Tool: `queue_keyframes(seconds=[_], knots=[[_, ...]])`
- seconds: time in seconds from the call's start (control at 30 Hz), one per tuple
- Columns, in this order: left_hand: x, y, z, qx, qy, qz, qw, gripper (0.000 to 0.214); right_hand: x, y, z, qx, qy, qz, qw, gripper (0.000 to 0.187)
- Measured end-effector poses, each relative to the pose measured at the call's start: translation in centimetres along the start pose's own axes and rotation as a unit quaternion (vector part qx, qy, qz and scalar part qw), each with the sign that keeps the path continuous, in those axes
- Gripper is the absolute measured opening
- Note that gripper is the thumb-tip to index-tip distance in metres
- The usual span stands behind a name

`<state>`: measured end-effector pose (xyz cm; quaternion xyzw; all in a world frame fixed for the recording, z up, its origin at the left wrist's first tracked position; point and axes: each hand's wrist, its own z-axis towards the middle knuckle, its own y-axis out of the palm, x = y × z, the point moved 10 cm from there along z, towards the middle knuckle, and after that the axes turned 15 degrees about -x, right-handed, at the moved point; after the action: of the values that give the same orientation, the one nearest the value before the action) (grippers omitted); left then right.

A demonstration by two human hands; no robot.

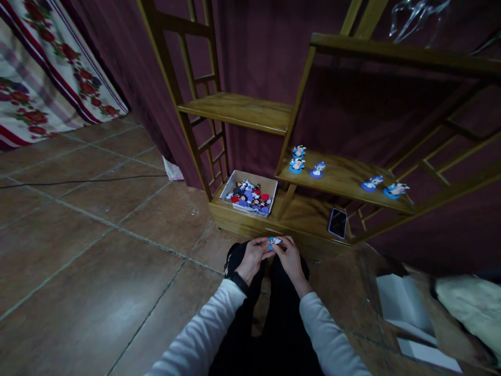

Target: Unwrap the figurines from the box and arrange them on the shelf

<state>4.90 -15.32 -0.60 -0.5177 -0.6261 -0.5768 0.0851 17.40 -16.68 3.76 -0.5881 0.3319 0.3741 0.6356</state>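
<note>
A cardboard box point(270, 184) heaped with small coloured figures sits at the left end of the bottom shelf point(301, 214), beyond the hands. Below it, the left hand point(252, 258) has its fingers point(263, 246) curled in, pinching the left end of a small blue and white figure point(274, 241). The figure sits midway between the two hands, above the person's dark knees and just short of the shelf's front edge. It seems to lie crosswise, though it is too small to be sure. The right hand point(291, 258) pinches the other end, its fingers point(282, 245) just as closed; neither hand is nearer. To the right, a dark phone point(337, 223) lies on the bottom shelf, and five like figures point(318, 169) stand along the middle shelf point(344, 180).
</note>
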Motion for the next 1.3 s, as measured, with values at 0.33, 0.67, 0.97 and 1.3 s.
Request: queue_keyframes(seconds=[0.33, 0.67, 0.97, 1.3], knots=[[-0.2, -0.6, 0.2, 0.028, -0.015, 0.012, 0.999, 0.023, 0.2, 0.2, 0.2, -0.020, 0.007, 0.016, 1.000, 0.018], [0.5, -0.8, 0.0, 0.067, 0.009, 0.024, 0.997, 0.021, -0.2, 0.3, 0.4, -0.009, 0.014, 0.002, 1.000, 0.017], [0.6, -0.6, 0.7, 0.012, 0.009, -0.026, 1.000, 0.022, -0.6, 0.2, 0.4, -0.006, -0.020, 0.110, 0.994, 0.030], [0.8, 0.7, 0.2, -0.031, 0.065, -0.027, 0.997, 0.031, -0.7, -1.1, 0.1, 0.013, 0.005, 0.204, 0.979, 0.027]])
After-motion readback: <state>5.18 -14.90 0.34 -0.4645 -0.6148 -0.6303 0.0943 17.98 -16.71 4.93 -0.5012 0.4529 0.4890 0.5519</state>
